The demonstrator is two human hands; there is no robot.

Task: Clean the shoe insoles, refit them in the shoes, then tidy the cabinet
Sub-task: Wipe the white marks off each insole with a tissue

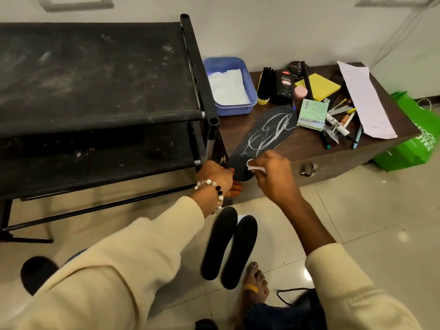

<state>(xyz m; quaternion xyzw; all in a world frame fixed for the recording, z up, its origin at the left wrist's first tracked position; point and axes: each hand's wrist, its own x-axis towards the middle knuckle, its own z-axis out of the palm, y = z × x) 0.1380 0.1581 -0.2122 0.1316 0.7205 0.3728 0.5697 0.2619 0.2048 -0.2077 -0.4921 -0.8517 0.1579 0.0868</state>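
A black insole [264, 139] scribbled with white chalk marks lies tilted across the edge of the dark wooden trunk [333, 160]. My left hand [215, 175] grips its heel end from the left. My right hand [273, 170] pinches a small white eraser-like piece [254, 167] against the insole's lower part. Two more black insoles [229, 246] lie side by side on the tiled floor below my hands.
A black fabric shoe rack [95, 91] stands at the left. On the trunk are a blue tub [250, 91] with white cloth, a shoe brush [264, 86], a black polish bottle [285, 86], yellow sponge, pens and paper. A green bag [412, 144] sits at the right. My bare foot [256, 282] rests on the floor.
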